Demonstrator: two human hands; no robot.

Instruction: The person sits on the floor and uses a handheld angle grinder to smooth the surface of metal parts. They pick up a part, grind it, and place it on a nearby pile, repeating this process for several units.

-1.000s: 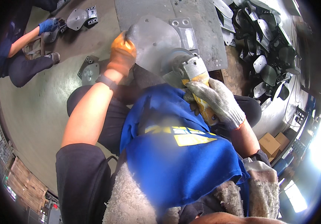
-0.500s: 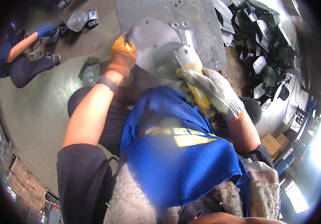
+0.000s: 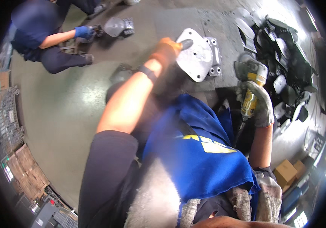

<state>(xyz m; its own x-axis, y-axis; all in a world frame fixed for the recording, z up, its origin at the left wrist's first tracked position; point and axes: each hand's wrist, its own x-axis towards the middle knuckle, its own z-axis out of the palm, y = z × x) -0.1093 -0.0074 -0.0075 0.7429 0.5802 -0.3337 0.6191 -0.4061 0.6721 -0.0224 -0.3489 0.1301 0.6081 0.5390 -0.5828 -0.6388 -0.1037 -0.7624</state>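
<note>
The left hand (image 3: pixel 169 50), in an orange glove, pinches the plate (image 3: pixel 193 62) by its left edge, above the middle, with a dark fingertip laid over the upper face. The plate lies to the right of that grip, its long axis running from top to bottom, with the lower end set slightly to the right. The right hand (image 3: pixel 261 102), in a pale knit glove, is closed round the body of the grinder (image 3: pixel 249 102), which stands to the right of the plate and well apart from it. The grinder's long axis slants up and a little right, cord end low, head high, its disc side towards the plate; whether the disc spins I cannot tell. Between plate and grinder sits the holed bracket (image 3: pixel 215 57), close against the plate's right edge, so the left hand is the nearer one to the plate. Under the plate is a dark metal sheet (image 3: pixel 227 41). Further right lies a heap of parts (image 3: pixel 282 49); at far left, a co-worker's blue-gloved hand (image 3: pixel 84 32) is near another plate (image 3: pixel 113 27).
</note>
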